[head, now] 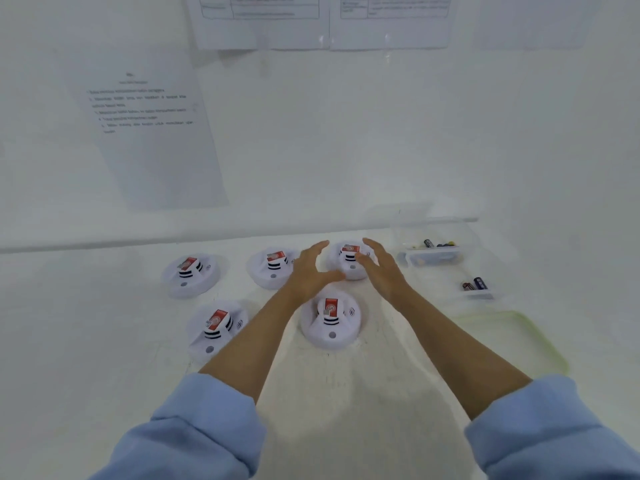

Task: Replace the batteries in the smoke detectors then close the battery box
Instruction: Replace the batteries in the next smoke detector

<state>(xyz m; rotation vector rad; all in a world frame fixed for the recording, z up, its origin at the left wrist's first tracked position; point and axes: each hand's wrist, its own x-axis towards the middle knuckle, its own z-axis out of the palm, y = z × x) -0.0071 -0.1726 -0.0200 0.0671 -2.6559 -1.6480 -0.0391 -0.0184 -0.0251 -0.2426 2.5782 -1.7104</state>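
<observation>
Our left hand and right hand are both spread wide, fingers straight and holding nothing. They flank a round white plastic smoke detector at the far right of the back row. The right thumb covers part of its side, and we cannot tell whether either hand touches it. Light blue sleeves, pushed up the forearms, are cut off by the bottom edge.

All of this sits over the white table. On the wall to the left hangs a printed sheet whose text is too blurred for us to read. More sheets above are cropped by the top edge.

A clear lid with a pale green rim lies flat at the right. Beyond it stands the clear plastic battery box, uncovered, its walls hard to make out against the white. Four more detectors lie to the left and nearer us, each with a red-labelled block on top.

A small clear tray sits between the lid and the box. Dark batteries lie in the box and in the tray, and we cannot count them.
</observation>
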